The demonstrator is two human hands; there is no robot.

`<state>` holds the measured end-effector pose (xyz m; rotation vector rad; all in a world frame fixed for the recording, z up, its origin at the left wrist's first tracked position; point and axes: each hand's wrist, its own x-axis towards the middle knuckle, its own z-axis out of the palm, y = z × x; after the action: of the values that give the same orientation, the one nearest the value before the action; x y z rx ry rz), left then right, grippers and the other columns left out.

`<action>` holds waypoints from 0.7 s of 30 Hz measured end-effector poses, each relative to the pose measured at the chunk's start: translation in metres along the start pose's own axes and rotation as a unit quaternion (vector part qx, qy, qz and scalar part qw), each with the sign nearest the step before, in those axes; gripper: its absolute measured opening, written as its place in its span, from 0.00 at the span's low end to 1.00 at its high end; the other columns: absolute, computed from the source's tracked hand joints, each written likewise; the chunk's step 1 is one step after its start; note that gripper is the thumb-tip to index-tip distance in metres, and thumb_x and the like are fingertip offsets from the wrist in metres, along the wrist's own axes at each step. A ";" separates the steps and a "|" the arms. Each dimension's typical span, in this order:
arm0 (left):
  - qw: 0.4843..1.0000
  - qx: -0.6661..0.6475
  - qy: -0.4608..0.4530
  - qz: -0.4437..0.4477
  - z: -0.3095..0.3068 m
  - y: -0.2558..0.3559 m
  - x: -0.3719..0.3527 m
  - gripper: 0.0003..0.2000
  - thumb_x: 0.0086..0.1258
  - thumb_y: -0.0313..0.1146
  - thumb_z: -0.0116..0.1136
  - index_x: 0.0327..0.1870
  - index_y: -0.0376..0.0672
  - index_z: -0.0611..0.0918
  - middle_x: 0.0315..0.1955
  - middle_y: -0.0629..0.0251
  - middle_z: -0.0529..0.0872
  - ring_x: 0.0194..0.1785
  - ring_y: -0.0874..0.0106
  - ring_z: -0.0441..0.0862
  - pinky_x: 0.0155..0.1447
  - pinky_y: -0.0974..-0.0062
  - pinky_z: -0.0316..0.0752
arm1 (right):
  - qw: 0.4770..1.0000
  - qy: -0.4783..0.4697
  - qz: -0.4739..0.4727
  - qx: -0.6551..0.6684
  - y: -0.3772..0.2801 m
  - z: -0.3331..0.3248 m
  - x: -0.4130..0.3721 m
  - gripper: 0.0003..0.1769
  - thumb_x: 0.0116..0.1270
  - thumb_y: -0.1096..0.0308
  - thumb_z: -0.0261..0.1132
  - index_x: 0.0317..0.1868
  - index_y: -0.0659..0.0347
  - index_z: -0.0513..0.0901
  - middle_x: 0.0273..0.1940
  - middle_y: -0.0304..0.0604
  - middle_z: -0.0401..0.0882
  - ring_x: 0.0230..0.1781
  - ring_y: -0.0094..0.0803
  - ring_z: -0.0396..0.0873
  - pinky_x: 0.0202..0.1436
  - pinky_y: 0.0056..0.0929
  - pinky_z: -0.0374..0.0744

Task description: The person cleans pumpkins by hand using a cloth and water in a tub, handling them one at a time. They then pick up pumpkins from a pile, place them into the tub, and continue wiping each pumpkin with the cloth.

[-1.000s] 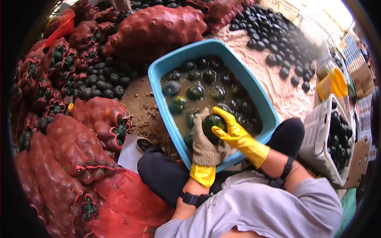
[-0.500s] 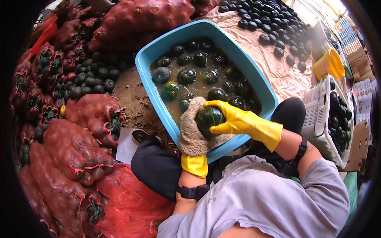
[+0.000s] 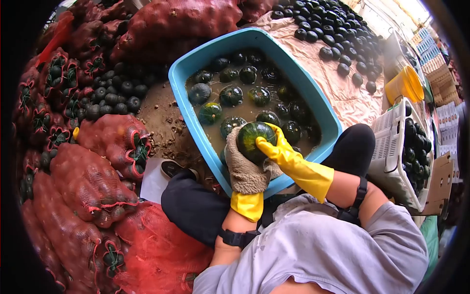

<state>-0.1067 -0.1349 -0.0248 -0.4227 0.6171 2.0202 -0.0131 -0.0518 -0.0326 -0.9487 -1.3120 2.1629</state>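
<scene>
A dark green squash (image 3: 253,142) with a yellowish patch is held between both hands, above the near edge of a blue tub (image 3: 198,142). My left hand (image 3: 243,169) is wrapped in a beige fluffy cloth (image 3: 245,177) over a yellow glove, and its fingers are hidden under the cloth against the squash. In a yellow rubber glove, my right hand (image 3: 284,154) grips the squash from the right. Several green squashes (image 3: 230,95) float in the tub's murky water.
Red net sacks (image 3: 88,183) are piled at the left, beside loose squashes (image 3: 117,95). More squashes (image 3: 338,39) lie on a pale sheet (image 3: 318,73) at the top right. A white crate (image 3: 391,159) of squashes and a yellow bucket (image 3: 404,85) stand at the right.
The squash has turned, showing its yellowish patch, and sits slightly higher. My right hand has shifted a little down around it. The cloth-covered left hand has moved slightly right.
</scene>
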 end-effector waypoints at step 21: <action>0.535 0.723 -0.178 0.400 -0.014 0.023 0.007 0.27 0.58 0.37 0.77 0.59 0.43 0.81 0.50 0.46 0.83 0.55 0.42 0.82 0.60 0.52 0.78 | 0.995 -0.063 0.064 0.048 -0.003 -0.026 -0.015 0.36 0.74 0.45 0.72 0.76 0.53 0.77 0.71 0.49 0.81 0.70 0.46 0.82 0.75 0.47 0.80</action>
<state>-0.1294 -0.1478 -0.0344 1.4795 2.1261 1.4231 0.0164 -0.0457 -0.0332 -0.8933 -1.2209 2.3946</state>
